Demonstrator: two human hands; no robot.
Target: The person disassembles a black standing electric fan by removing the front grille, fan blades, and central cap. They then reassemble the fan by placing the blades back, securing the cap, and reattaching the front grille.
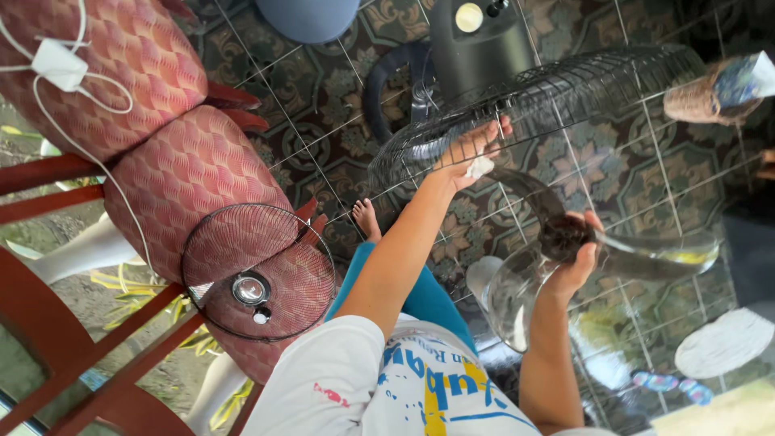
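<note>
Our right hand [575, 257] is closed around the dark hub at the middle of the clear plastic fan blade [517, 299]; one blade lobe spreads below and left of that grip, another reaches out to the right of it over the patterned tile floor [638, 173]. Our left hand [472, 149] is up and left of the hub grip, fingers hooked over the wires of the rear wire fan guard [533, 101] with a small white cloth [479, 167] pinched under them, so that hand is closed on guard and cloth together. The guard sits above the hub grip, still against the dark fan body [476, 44].

Handling, as we judge it: guard is the biggest piece, light but springy, thin wires bend if squeezed, best held at the outer rim or a stout ring. Blade is light, smooth, probably slippery, lobes flex and could crack, so the hub is the sound place to hold, as now. Cloth is soft, no concern.

Well left of both grips the front wire fan guard [257, 273] leans on a red patterned cushion [190, 182] of a wooden chair [48, 173]; a white charger and cable [60, 64] lie on the upper cushion. Our bare foot [367, 218] shows below the left-hand grip
</note>
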